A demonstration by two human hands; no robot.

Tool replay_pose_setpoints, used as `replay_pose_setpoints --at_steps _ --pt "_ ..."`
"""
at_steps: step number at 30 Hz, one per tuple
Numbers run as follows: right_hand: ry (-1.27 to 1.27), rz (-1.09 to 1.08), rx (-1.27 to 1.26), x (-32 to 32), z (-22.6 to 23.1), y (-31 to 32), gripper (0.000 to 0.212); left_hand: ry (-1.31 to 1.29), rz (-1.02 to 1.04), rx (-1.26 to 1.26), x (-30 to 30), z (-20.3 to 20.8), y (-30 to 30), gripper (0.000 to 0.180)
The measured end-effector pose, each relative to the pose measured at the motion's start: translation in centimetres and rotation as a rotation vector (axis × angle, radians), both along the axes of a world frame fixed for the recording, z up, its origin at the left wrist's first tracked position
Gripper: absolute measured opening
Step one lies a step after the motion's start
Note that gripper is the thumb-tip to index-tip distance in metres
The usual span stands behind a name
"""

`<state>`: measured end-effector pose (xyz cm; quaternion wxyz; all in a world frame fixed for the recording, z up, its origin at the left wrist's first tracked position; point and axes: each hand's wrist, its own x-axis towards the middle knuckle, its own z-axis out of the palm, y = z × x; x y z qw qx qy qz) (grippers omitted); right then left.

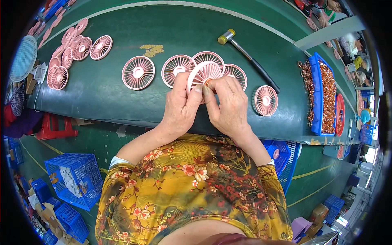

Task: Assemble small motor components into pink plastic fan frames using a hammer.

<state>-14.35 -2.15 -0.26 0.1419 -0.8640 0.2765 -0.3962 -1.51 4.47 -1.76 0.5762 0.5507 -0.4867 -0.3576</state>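
Over the near part of the green table I hold a pink round fan grille (208,72), tilted up, with slim ribs running to its hub. My left hand (178,107) is closed on its left rim. My right hand (230,105) pinches a small copper-coloured ring (207,81) at the hub; the fingertips partly cover it. Just behind my hands lie more pink grilles, one (177,69) to the left and another (237,74) to the right. A separate grille (138,72) rests flat farther left, and a stack of grilles (266,101) is right of my right hand.
A hammer (247,53) with a yellow head and black grip lies behind my right hand. At the right stands a blue tray (315,94) of copper-coloured pieces, more heaped beside it. Several grilles (82,47) are piled far left. Blue crates (75,179) stand on the floor.
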Motion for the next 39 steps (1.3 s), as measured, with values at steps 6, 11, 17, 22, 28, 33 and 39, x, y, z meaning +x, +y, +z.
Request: replay_pose_setpoints --at_steps 6,11,17,22,28,33,39 --pt "-0.153 -0.206 -0.053 0.3 -0.5 0.6 0.028 0.249 -0.013 -0.074 0.3 -1.0 -0.8 0.022" --pt "0.040 -0.027 -0.221 -1.5 0.6 0.3 0.034 0.660 -0.265 0.149 1.7 1.0 -0.1 0.032" --pt "0.063 0.214 -0.213 -2.7 1.1 -0.6 0.036 0.551 -0.356 0.140 1.6 -0.1 0.3 0.035" --pt "-0.137 0.317 0.260 -3.2 0.0 -0.8 0.023 0.509 -0.368 0.027 1.3 -0.1 0.5 0.039" --pt "-0.259 0.301 0.729 -3.3 -0.3 -0.7 0.046 0.030 -0.229 -0.181 1.4 -1.4 0.5 0.036" --pt "-0.162 0.267 0.521 -3.2 0.0 -0.3 0.041 -0.010 -0.200 -0.187 1.5 -1.6 1.1 0.033" --pt "-0.184 -0.070 0.477 -6.7 -2.0 -5.9 0.038 -0.663 0.221 -0.501 5.1 -1.4 0.6 0.038"
